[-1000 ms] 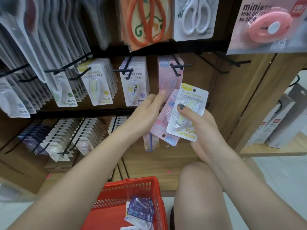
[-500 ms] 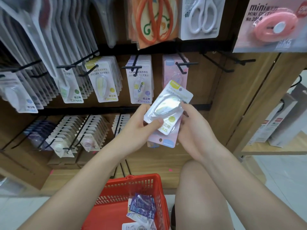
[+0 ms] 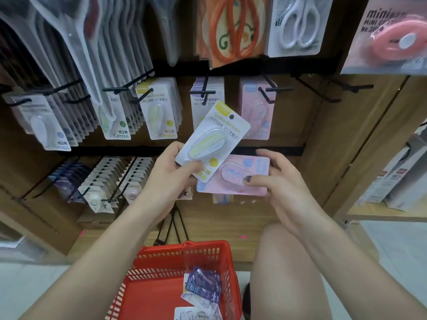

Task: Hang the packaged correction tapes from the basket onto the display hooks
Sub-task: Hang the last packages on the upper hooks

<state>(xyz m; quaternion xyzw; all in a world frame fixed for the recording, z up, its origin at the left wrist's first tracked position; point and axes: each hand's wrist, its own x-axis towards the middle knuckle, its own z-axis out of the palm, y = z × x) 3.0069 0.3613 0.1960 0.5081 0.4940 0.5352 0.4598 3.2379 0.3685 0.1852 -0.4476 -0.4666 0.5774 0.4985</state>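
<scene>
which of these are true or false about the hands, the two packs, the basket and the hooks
1. The left hand holds the yellow correction tape pack. True.
2. The right hand holds nothing. False: it grips the pink correction tape pack, thumb on its front.
3. The red basket holds no more packs. False: several packs lie in its right corner, a purple pack on top.
4. The yellow pack overlaps the front of the pink one. True.
5. The yellow pack already hangs on a hook. False: it is tilted in the hand, below the row of hooks.
</scene>
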